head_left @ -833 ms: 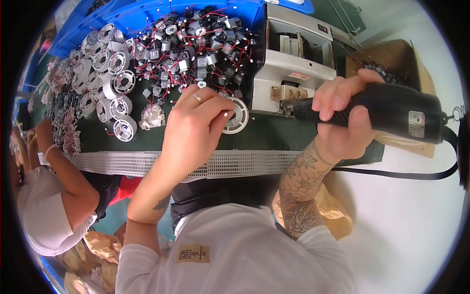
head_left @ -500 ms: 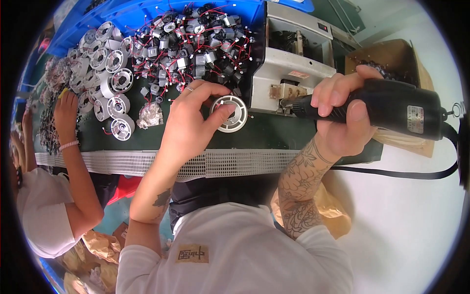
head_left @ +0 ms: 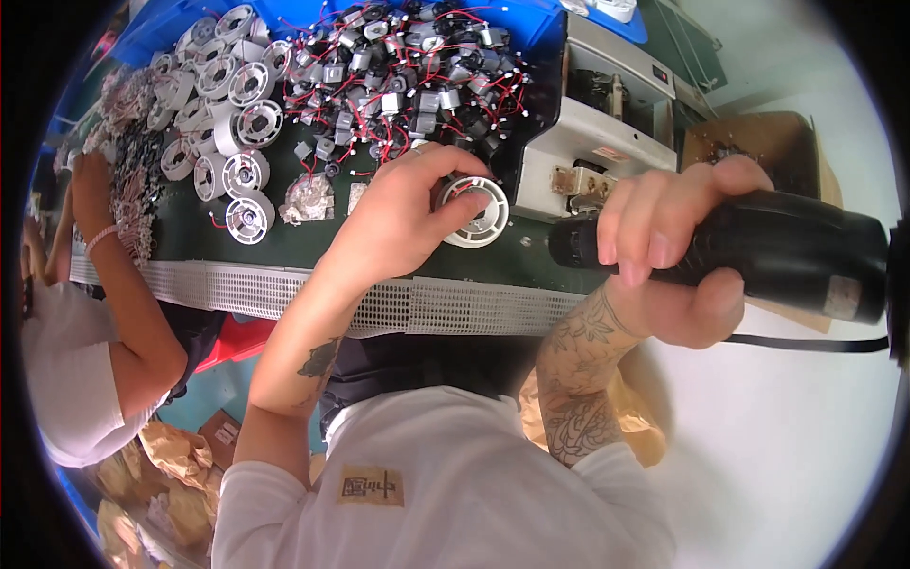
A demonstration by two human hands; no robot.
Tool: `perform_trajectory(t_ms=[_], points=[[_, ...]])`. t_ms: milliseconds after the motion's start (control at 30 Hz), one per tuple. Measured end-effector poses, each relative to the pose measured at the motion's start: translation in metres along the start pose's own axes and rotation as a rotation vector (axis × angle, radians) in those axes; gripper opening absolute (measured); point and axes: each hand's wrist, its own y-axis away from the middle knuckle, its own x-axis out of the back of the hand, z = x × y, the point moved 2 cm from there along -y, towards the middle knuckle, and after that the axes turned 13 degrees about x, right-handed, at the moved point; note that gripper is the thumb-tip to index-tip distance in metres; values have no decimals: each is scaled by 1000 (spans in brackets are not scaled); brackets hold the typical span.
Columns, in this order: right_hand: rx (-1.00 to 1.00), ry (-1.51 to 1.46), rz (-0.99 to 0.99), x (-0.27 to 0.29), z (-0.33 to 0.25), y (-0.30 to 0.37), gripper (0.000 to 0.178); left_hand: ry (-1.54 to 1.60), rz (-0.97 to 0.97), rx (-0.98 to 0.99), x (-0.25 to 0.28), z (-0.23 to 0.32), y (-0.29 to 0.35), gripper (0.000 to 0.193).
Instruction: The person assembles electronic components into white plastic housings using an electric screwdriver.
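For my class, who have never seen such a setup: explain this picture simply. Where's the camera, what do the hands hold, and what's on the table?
There is no robot here: these are a person's bare hands. A wide fisheye camera worn on their head looks down, so straight edges bend. The left hand holds a white wheel. The right hand grips a black power tool. On the green table lie a heap of motors with red wires and a pile of wheels; a metal machine stands to the right. Another person's hand shows at far left.
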Motion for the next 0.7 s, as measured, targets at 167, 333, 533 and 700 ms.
perform_trajectory(t_ms=[167,333,533,700], points=[[-86,151,55,-27,18,-8,60,-44,21,-20,5,6,2,21],[-141,151,121,-29,24,-3,58,-33,36,-37,3,3,2,21],[-133,203,133,-31,27,-2,55,-34,38,-32,2,3,3,21],[-58,283,-115,-27,33,-4,48,-7,61,-53,0,-3,4,21]])
